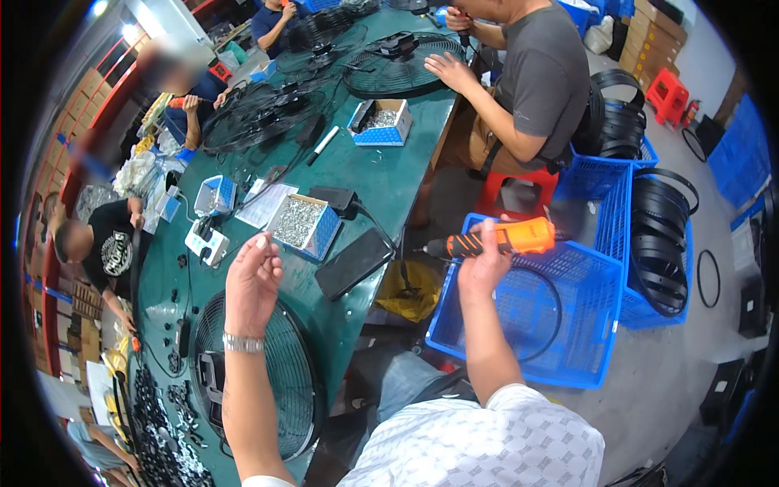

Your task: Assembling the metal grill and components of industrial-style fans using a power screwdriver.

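Observation:
My right hand (483,272) is wrapped round an orange and black electric screwdriver (527,236), its dark tip pointing left, above a blue plastic crate. Over the table, my left hand (254,276) has thumb and fingers pinched together. Whatever may be between them is too small to make out. Just beyond and to the right of it stands an open box of small metal screws (302,221). Under my left forearm lies a round black wire fan guard (284,381) with a dark motor piece at its middle. A black smartphone (355,264) rests at the table's edge.
The green table (389,183) also carries more fan guards (398,69), a white power strip (207,243), a marker (323,146) and scattered black parts (158,430). Blue crates (568,325) stand at my right, some with black rings. Several co-workers sit or stand around the table.

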`<state>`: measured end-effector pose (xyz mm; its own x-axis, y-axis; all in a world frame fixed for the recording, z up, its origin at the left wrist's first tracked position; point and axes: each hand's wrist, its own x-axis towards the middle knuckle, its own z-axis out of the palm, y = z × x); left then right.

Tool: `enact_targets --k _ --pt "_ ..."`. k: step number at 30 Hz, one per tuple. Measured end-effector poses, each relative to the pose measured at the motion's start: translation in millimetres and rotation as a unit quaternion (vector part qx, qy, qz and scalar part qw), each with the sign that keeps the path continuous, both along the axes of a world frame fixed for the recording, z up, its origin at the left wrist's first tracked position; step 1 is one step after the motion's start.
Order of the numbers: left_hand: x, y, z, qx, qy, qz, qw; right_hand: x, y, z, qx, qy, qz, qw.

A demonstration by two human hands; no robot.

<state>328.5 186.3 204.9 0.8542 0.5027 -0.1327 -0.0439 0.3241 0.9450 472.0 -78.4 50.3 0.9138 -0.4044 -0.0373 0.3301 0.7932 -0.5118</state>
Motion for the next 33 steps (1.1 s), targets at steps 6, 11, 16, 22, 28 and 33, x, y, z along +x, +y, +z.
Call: enact_targets --k 6,11,16,22,28,33 --pt "-74.7 -59.1 3.2 -0.120 -0.005 -0.019 0.993 -22.4 -52.4 31.4 0.092 -0.033 0.123 0.988" --pt "-144.4 -92.1 -25.5 -0.226 -0.024 -0.013 0.974 -45.1 -47.0 75.2 0.171 -0.112 0.292 0.934" --pt "-207.0 -102.9 -60.8 -0.299 -0.048 0.056 0.951 -100.1 9.4 110.3 0.176 -0.191 0.460 0.849" --pt "-267.7 -116.1 -82.2 -0.307 -0.111 0.136 0.935 -186.9 70.0 136.7 0.100 -0.249 0.567 0.779" --pt "-310.8 -123.4 -88.8 -0.252 -0.158 0.212 0.931 -242.8 95.6 151.9 0.003 -0.309 0.589 0.747" --pt "-326.0 -122.7 -94.6 -0.229 -0.168 0.230 0.931 -260.7 103.7 157.6 -0.013 -0.320 0.622 0.714"
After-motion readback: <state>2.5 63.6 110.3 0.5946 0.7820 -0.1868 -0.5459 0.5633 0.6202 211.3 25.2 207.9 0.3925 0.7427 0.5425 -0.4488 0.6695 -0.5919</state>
